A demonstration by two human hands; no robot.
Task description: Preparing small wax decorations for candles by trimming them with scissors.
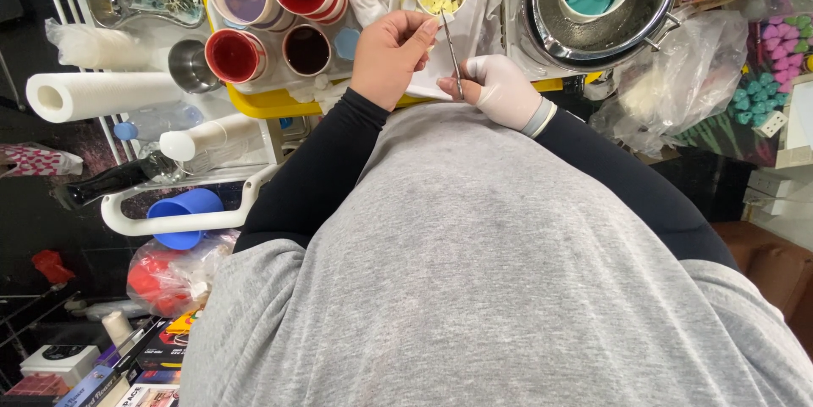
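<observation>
Above the white tray [423, 85], bare left hand [389, 55] curled, fingertips pinching tweezers [451, 51], gloved right hand [500, 89] gripping their lower end, wrists bent inward.

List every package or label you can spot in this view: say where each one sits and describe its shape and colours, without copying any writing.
Flat boxes: bottom left corner, stacked, rectangular, black, yellow and blue with printed labels.
White box: far bottom left, rectangular, dark panel on top.
Clear bag: lower left, crumpled, red contents.
Clear bag: right of the steel pot, crumpled, pale contents.
No screens or signs show.
</observation>
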